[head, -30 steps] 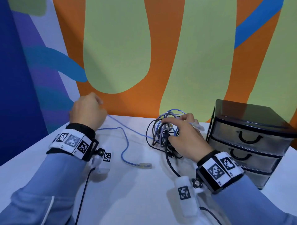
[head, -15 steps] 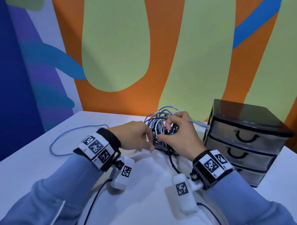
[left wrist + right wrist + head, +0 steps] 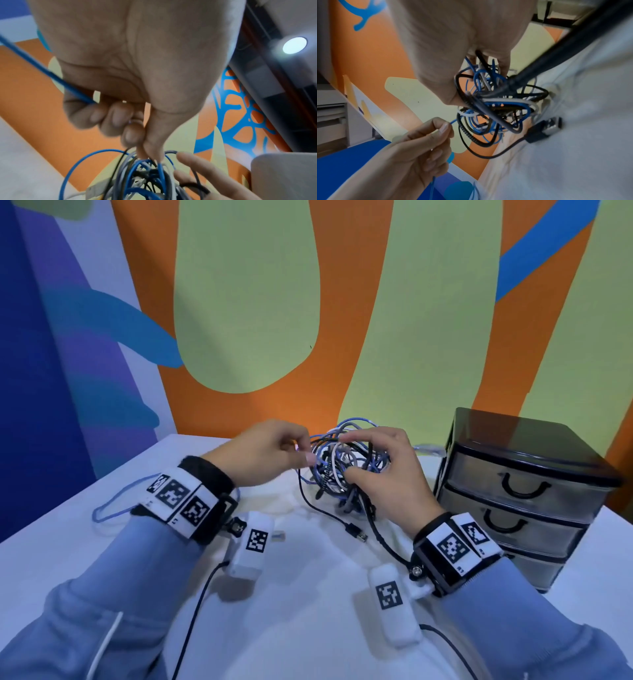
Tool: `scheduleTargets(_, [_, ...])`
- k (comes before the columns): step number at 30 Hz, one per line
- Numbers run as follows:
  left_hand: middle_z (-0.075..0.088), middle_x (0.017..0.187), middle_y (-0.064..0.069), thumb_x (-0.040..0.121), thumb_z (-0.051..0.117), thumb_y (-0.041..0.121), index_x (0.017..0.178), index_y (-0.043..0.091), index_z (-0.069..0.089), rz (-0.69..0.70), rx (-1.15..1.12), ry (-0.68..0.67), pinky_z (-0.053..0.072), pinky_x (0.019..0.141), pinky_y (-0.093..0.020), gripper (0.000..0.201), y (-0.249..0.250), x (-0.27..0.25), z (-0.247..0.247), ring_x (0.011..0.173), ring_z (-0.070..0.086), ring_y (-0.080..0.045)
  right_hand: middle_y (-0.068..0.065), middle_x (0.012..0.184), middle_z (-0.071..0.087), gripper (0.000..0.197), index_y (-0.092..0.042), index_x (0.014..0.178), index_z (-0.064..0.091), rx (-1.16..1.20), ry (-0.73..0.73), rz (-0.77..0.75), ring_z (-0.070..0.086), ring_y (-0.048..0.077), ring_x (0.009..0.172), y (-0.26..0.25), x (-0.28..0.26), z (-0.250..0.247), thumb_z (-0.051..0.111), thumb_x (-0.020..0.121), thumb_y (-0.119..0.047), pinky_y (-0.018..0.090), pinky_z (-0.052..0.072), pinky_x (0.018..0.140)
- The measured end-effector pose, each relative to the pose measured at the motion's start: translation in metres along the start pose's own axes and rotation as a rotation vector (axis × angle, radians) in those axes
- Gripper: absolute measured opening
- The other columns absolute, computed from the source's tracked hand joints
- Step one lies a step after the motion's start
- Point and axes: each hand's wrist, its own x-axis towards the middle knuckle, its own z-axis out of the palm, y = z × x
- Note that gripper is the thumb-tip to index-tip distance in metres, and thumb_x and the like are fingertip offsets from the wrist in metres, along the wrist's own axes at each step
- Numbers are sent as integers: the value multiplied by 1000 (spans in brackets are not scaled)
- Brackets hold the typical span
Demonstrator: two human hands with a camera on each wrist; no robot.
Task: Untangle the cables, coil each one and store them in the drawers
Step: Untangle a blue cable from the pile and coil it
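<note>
— Changed since a second ago? Left hand [image 3: 260, 455] now back at centre frame, pinching the blue cable [image 3: 453, 121] at the tangle [image 3: 346, 467].
— Meaning more slack being drawn out. Right hand [image 3: 383, 470] gripping the springy, glossy knot; drawers [image 3: 513, 501], smoky plastic, waiting shut at right.

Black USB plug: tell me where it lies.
In the head view the black USB plug lies on the white table, just in front of the cable tangle, left of the right hand.
</note>
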Motion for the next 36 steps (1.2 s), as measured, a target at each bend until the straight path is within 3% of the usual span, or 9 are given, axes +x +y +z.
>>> scheduleTargets(5, [46, 65, 3, 101, 69, 30, 88, 17, 67, -98, -127, 494, 28, 61, -34, 19, -20, -3, -20, 59, 38, -13, 0, 133, 33, 65, -47, 115, 71, 28, 208, 80, 56, 3, 114, 6, 2, -7, 79, 72, 1, 5, 45, 91])
scheduleTargets(8, [40, 64, 3, 103, 67, 28, 88, 17, 65, -75, -213, 604, 25, 59, -34, 19, -18, -2, -18, 57, 33, -11, -2, 128, 39, 58, -45, 114, 73, -4, 192, 89, 56, 5, 116, 11, 3, -3, 75, 77, 0, 7, 43, 98])
scheduleTargets(12, [43, 63, 2, 101, 66, 34, 87, 21, 64, -99, -176, 752, 29, 61, -37, 20, -13, -3, -17, 62, 38, -20, -4, 124, 43, 57, -38, 138, 63, -21, 231, 73, 54, -17, 95, 12, 7, -1, 61, 95, -1, -2, 39, 79])
scheduleTargets(16, [46, 63, 3, 97, 68, 26, 77, 17, 64, -76, -317, 615, 31, 62, -34, 22, -8, -10, -26, 63, 39, -19, 0, 126, 46, 62, -41, 125, 69, -206, 217, -6, 50, 5, 117, 16, 6, -8, 54, 91, 9, 0, 27, 95])
scheduleTargets(20, [52, 56, 15, 100, 64, 10, 78, 2, 65, 1, -395, 485, 32, 51, -15, 24, 21, -13, -24, 52, 40, -5, -17, 122, 61, 46, -46, 106, 74, -239, 122, -231, 53, 5, 124, -3, 2, 1, 69, 82, -7, 44, 38, 109])
scheduleTargets(22, [54, 59, 13, 100, 71, 23, 82, 5, 74, 60, -307, 394, 31, 53, -17, 25, 34, -13, -26, 55, 41, -3, -15, 126, 66, 54, -34, 129, 70, -114, -40, -322, 58, 5, 125, -8, -2, 8, 75, 83, -7, 40, 42, 112])
scheduleTargets(25, [62, 69, -17, 95, 77, 38, 82, 15, 79, 171, -153, 311, 31, 60, -33, 27, 53, -9, -37, 66, 45, -14, -11, 126, 64, 70, -35, 142, 49, -24, -235, -156, 60, 6, 123, -5, -5, 13, 78, 85, -7, 25, 45, 107])
scheduleTargets(31, [43, 51, 13, 103, 67, 27, 77, 17, 60, 374, -585, 786, 19, 47, -26, 29, 75, 4, -90, 44, 25, -11, -20, 112, 62, 36, -43, 117, 53, -319, -177, -43, 61, 4, 104, 17, -2, 13, 70, 87, -32, 44, 51, 96])
scheduleTargets(36, [44, 68, -30, 95, 77, 33, 73, 19, 71, 280, -599, 473, 13, 48, -30, 27, 52, 8, -58, 53, 18, -21, -12, 87, 72, 16, -30, 104, 72, 46, 106, 85, 63, 5, 78, 6, 4, 6, 60, 103, -20, 25, 50, 72])
